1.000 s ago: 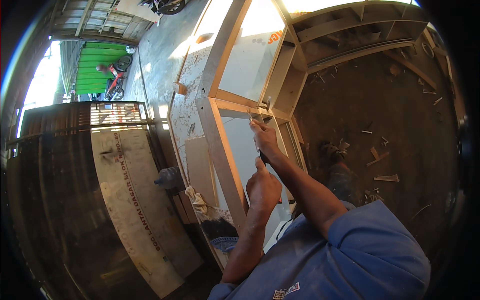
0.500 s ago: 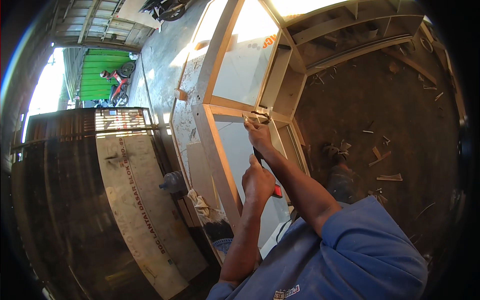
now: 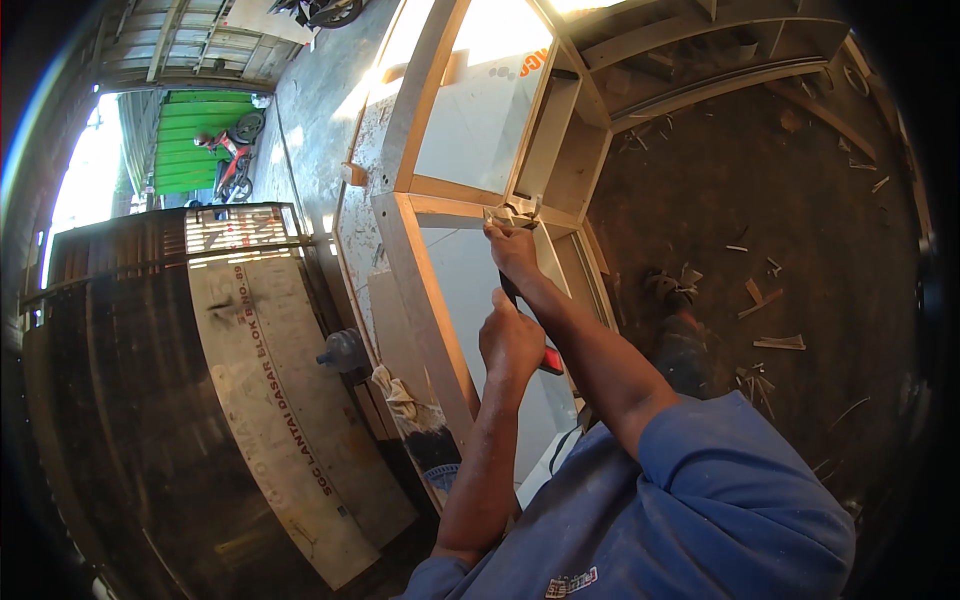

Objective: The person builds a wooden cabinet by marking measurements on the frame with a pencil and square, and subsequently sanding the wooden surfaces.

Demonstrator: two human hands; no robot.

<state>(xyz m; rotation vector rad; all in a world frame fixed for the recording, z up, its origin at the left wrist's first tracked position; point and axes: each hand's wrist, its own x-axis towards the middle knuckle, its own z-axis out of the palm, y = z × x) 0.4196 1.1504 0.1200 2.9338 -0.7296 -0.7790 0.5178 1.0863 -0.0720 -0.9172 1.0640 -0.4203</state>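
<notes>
Two bare hands reach ahead of us: our left hand (image 3: 512,342) wraps a black-and-red tool (image 3: 552,361), its red end jutting right; our right hand (image 3: 513,252), just ahead, curls its fingers, on what we cannot tell. Left of both runs a long brown wooden beam (image 3: 428,300).

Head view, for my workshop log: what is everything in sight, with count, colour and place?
Wooden frame: 1, brown, centre
Panels: at least 2, white, centre
Rag: 1, cream, left
Bottle: 1, bluish, left
Printed board: 1, beige, lower left
Motorcycle: 1, red, upper left
Wall: 1, green, behind motorcycle
Wheel: 1, dark, top
Scraps: many, pale, right
Tool: 1, red end showing, centre
Shirt: 1, blue, bottom
Left grip: 1, bare, on tool
Right grip: 1, bare, beyond left grip
</notes>
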